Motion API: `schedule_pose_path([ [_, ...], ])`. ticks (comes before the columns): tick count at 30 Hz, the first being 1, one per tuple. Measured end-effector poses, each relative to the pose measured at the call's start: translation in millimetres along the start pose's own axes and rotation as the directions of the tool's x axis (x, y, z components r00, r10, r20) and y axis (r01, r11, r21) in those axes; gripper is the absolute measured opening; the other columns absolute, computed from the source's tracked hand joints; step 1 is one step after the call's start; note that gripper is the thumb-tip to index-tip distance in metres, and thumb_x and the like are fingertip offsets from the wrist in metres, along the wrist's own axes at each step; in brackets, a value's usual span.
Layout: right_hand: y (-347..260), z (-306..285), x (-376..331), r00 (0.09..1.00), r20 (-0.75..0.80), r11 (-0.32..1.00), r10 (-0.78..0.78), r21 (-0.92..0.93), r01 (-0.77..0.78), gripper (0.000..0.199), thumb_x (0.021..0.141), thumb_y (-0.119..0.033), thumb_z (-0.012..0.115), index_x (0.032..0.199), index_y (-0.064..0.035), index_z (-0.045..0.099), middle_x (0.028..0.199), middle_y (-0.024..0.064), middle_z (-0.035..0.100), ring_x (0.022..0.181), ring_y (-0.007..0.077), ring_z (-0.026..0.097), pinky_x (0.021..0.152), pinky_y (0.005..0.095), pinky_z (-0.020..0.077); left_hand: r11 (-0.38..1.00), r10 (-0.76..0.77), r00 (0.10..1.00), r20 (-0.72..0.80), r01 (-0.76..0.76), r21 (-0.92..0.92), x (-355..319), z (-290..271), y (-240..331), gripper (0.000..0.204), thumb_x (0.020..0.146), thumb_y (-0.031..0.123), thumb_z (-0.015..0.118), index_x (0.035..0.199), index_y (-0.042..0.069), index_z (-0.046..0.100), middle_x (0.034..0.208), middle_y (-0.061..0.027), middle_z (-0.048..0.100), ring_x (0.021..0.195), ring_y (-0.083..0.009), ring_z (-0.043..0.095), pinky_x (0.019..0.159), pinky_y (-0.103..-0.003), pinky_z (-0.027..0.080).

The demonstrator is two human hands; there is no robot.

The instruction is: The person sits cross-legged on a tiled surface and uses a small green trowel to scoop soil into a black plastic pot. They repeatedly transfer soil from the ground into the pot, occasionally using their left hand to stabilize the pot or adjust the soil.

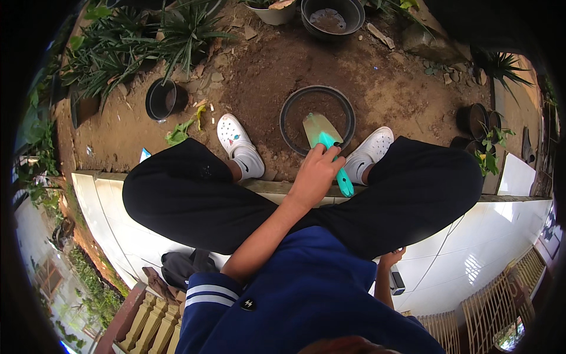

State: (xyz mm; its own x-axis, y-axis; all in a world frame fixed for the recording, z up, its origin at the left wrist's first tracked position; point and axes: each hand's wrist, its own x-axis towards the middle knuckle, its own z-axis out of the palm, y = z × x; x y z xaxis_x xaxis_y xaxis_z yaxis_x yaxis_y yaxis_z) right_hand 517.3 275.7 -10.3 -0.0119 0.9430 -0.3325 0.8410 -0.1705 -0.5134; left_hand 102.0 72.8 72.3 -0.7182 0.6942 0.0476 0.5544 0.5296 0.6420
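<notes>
Bare brown earth [250, 71] stretches outdoors past the edge of a white tiled ledge [106, 203], with spiky green plants [191, 38] at ten o'clock. At the centre, between two white perforated clogs [232, 133], stands a round black plastic pot [283, 118] with dark brown soil in it. A hand trowel with a turquoise handle and a broad metal blade [324, 137] reaches into that pot, its blade toward eleven o'clock (the handle's end points to about five, near the clog on the right). The blade looks dull and soil-stained, greenish near the neck, while the handle is bright and glossy.

The left hand [318, 168] has its fingers closed around the upper handle, covering part of it. Whether the blade's tip touches the soil is hard to judge. The right hand [392, 258], at five o'clock beside the thigh, is partly hidden by the black trousers [424, 183]; I cannot tell whether its fingers are apart or clamped on anything. A small dark boxy object [398, 284] near its wrist is hard to identify, and a larger black pot [333, 20] at twelve o'clock is cut off by the view's upper edge.
</notes>
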Motion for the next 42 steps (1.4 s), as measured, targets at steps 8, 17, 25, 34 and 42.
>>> schedule_pose_path([
  [8,9,9,-15,0.975,-0.048,0.969,0.215,0.133,-0.207,0.084,0.086,-0.056,0.071,0.144,-0.0028,0.044,0.126,0.0187,0.064,0.116,0.0309,0.064,0.095,0.0442,0.0541,0.986,-0.008,0.998,0.063,0.019,-0.168,2,-16,-12,0.021,0.078,0.0,0.073,0.098,0.005,0.067,0.125,-0.0086,0.066,0.11,-0.0321,0.059,0.092,-0.043,0.05],
  [17,-20,9,14,0.971,0.04,0.971,0.235,0.04,-0.237,0.086,0.086,-0.063,0.066,0.143,-0.0029,0.044,0.127,0.0204,0.064,0.117,0.0326,0.064,0.096,0.0447,0.0542,0.927,-0.21,0.971,-0.113,0.161,-0.34,2,-60,14,0.028,0.072,-0.006,0.074,0.098,0.003,0.067,0.119,-0.0102,0.071,0.103,-0.0324,0.063,0.088,-0.041,0.051],
  [25,-9,13,-11,0.96,-0.043,0.96,0.278,-0.009,-0.278,0.086,0.086,-0.065,0.064,0.143,-0.0029,0.045,0.127,0.0208,0.064,0.116,0.0331,0.064,0.096,0.0444,0.0543,0.965,-0.055,0.991,-0.126,0.021,-0.263,22,-19,-18,0.029,0.07,-0.005,0.075,0.096,0.002,0.065,0.115,-0.0093,0.072,0.099,-0.0302,0.064,0.085,-0.04,0.052],
  [34,-16,8,-4,0.997,-0.036,0.994,0.072,-0.078,-0.074,0.077,0.085,-0.028,0.077,0.15,-0.0076,0.04,0.12,0.0236,0.068,0.109,0.0324,0.068,0.096,0.042,0.0527,0.976,-0.098,0.99,-0.103,0.075,-0.206,14,-37,2,0.026,0.071,-0.007,0.072,0.095,0.001,0.067,0.112,-0.0119,0.073,0.098,-0.0319,0.065,0.084,-0.04,0.052],
  [42,7,7,6,0.993,0.079,0.994,0.086,-0.074,-0.08,0.081,0.081,-0.03,0.082,0.148,-0.0129,0.04,0.113,0.0183,0.063,0.108,0.0294,0.064,0.097,0.0434,0.0483,0.989,-0.067,0.99,-0.126,0.049,-0.14,16,-21,1,0.023,0.074,-0.005,0.074,0.094,0.002,0.066,0.108,-0.0112,0.072,0.093,-0.034,0.064,0.082,-0.044,0.05],
])
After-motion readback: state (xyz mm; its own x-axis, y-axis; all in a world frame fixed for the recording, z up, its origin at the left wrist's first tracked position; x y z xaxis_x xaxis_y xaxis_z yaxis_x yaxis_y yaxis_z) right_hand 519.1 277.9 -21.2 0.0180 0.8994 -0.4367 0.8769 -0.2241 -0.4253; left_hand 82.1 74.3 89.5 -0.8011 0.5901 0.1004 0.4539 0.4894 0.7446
